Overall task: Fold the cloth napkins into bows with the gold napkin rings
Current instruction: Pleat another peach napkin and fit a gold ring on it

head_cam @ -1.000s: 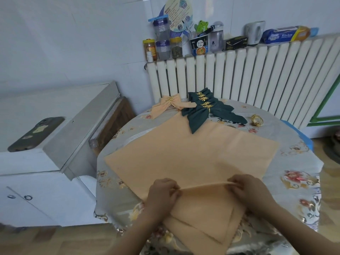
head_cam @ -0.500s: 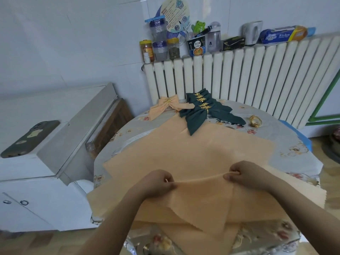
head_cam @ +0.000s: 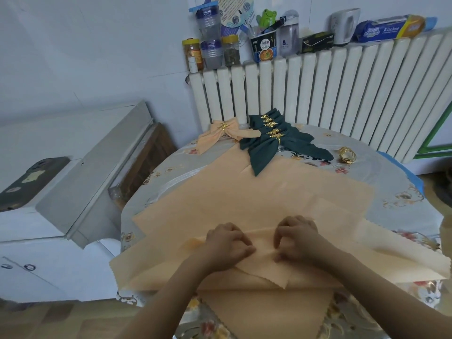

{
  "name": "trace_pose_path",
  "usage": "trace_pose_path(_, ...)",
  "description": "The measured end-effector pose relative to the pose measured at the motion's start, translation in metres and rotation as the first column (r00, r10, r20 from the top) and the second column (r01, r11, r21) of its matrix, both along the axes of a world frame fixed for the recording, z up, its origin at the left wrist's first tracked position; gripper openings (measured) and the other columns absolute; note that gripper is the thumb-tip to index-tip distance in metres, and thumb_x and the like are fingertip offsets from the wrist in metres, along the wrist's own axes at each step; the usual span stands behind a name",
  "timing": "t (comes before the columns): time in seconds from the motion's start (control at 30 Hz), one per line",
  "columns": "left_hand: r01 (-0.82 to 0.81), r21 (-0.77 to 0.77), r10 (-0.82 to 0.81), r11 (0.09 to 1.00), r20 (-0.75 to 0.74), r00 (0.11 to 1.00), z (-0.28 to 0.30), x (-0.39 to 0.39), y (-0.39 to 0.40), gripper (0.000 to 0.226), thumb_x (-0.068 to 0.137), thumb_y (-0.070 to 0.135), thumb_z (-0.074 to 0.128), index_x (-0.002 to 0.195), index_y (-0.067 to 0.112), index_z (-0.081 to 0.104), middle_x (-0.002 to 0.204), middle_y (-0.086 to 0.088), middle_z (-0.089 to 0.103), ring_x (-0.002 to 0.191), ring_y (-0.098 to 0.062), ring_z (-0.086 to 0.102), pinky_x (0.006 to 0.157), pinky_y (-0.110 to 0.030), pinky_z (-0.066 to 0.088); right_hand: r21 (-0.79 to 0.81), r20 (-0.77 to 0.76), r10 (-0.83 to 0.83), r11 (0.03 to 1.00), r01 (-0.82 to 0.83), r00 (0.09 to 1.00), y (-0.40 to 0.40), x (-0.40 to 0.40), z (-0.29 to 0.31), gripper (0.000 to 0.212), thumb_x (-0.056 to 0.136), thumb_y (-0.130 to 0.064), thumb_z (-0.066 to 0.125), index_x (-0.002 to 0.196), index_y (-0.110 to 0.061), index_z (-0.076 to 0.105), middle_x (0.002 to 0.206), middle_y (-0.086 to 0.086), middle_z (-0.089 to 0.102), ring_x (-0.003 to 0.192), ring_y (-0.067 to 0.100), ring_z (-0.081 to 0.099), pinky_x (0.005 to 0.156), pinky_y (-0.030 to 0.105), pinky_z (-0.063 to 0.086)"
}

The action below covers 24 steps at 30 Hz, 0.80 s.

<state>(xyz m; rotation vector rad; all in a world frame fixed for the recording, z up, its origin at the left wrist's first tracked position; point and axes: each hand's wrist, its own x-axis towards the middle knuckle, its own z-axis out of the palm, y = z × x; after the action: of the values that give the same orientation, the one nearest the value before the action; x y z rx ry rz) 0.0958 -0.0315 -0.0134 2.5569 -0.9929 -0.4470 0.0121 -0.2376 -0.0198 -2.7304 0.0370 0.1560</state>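
One readable word, up on the radiator.
The blue and yellow box [head_cam: 389, 28] lying on the radiator top reads "Kitchen"; the cup and poster print is too small to make out.

One head-worn wide-angle view, looking forward and down across the table [head_cam: 403, 187].

The camera sits close above the person's left hand [head_cam: 226, 243] and right hand [head_cam: 297, 238] at the near edge. It faces the white radiator [head_cam: 330, 99] at the far wall, edges bowed by the lens. There is no second view to share the scene.
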Motion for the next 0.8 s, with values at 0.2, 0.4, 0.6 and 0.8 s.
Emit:
trace_pose_path(0.2, 0.143, 0.123, -0.121, 0.982, -0.174, 0.977, 0.014, 0.017, -0.003, 0.044, 0.069, 0.057, 0.074, 0.108, 0.038, 0.064, 0.122, 0.011, 0.045, 0.117, -0.010, 0.036, 0.103, -0.030, 0.028, -0.026, 0.039, 0.024, 0.999, -0.023, 0.999, -0.003, 0.020, -0.002, 0.014, 0.082, -0.047, 0.063, 0.083, -0.034, 0.057, 0.094, -0.015, 0.049, 0.103, 0.009, 0.042, 0.088, 0.026, 0.027)
trace_pose_path(0.4, -0.159, -0.138, 0.158, 0.978, -0.016, 0.987, 0.014, 0.058, -0.032, 0.034, 0.086, 0.039, 0.063, 0.065, 0.013, 0.055, 0.066, -0.001, 0.050, 0.068, -0.018, 0.046, 0.060, -0.032, 0.030, 0.439, 0.136, -0.337, 0.863, 0.248, 0.931, -0.024, 0.054, 0.012, 0.016, 0.089, -0.041, 0.056, 0.083, -0.027, 0.059, 0.081, -0.012, 0.062, 0.078, 0.006, 0.056, 0.063, 0.015, 0.038)
trace_pose_path(0.6, -0.301, -0.164, 0.303, 0.939, -0.011, 0.953, 0.002, 0.111, -0.063, 0.041, 0.084, 0.045, 0.063, 0.066, 0.010, 0.052, 0.066, 0.000, 0.050, 0.073, -0.018, 0.047, 0.062, -0.033, 0.031, 0.346, -0.059, -0.236, 0.907, 0.241, 0.970, -0.052, 0.089, 0.000, 0.062, 0.076, -0.049, 0.070, 0.129, -0.035, 0.042, 0.110, -0.012, 0.050, 0.104, 0.008, 0.049, 0.090, 0.024, 0.039)
trace_pose_path(0.8, -0.263, -0.163, 0.239, 0.951, -0.150, 0.959, -0.009, 0.135, -0.063, 0.033, 0.080, 0.058, 0.061, 0.101, 0.033, 0.056, 0.094, 0.017, 0.055, 0.092, -0.005, 0.052, 0.091, -0.029, 0.040, 0.221, 0.192, -0.189, 0.964, 0.145, 0.963, -0.060, 0.114, -0.018, 0.044, 0.081, -0.011, 0.062, 0.119, -0.035, 0.059, 0.091, -0.012, 0.053, 0.088, 0.009, 0.050, 0.078, 0.013, 0.037)
